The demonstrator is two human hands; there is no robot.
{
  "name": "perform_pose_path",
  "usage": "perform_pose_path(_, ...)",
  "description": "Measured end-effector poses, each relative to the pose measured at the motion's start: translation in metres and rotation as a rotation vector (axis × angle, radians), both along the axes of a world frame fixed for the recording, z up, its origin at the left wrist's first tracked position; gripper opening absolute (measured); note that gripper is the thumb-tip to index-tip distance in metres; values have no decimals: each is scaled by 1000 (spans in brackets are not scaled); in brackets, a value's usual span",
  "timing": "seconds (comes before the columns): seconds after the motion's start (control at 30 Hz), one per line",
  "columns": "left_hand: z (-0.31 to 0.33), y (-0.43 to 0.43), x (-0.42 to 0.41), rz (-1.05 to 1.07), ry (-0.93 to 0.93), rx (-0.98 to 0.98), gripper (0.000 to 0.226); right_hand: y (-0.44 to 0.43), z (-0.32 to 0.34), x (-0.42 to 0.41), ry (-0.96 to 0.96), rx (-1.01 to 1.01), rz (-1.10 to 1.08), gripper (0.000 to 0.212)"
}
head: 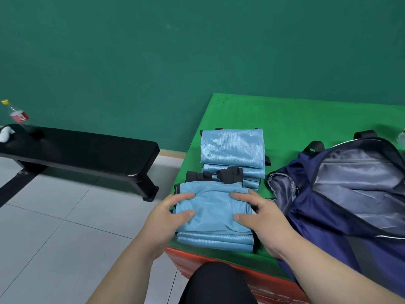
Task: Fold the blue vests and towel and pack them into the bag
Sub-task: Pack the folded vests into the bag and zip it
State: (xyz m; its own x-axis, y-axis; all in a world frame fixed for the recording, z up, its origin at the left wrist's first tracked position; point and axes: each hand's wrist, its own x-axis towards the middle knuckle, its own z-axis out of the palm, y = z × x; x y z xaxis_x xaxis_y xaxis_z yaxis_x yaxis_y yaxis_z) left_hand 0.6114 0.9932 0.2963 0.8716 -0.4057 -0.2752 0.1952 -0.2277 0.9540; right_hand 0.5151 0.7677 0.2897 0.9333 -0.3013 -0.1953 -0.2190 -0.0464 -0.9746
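Note:
A near stack of folded light-blue vests (213, 218) lies at the front of the green-topped box (295, 119). My left hand (168, 218) grips the stack's left side, thumb on top. My right hand (260, 216) grips its right side, thumb on top too. Behind it lies a second pile of folded blue vests (233, 150) with black straps (219, 175) showing between the two. The navy bag (350, 183) lies open to the right, its grey lining showing.
A black bench (83, 152) stands to the left on the pale tiled floor, with a plastic bottle (16, 114) and a white object (5, 132) at its far end. A green wall is behind. My dark-clad knee (217, 284) is below the box's orange front edge.

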Motion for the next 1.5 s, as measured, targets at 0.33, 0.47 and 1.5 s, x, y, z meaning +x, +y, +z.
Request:
perform_pose_path(0.33,31,8,-29,81,-26,-80,39,5,22,-12,-102,34,22,56)
perform_pose_path(0.47,57,2,-39,73,-89,-115,39,-1,42,-21,-178,33,40,55)
perform_pose_path(1.5,84,-311,-84,-161,-312,-112,40,-286,104,-119,-315,229,-298,52)
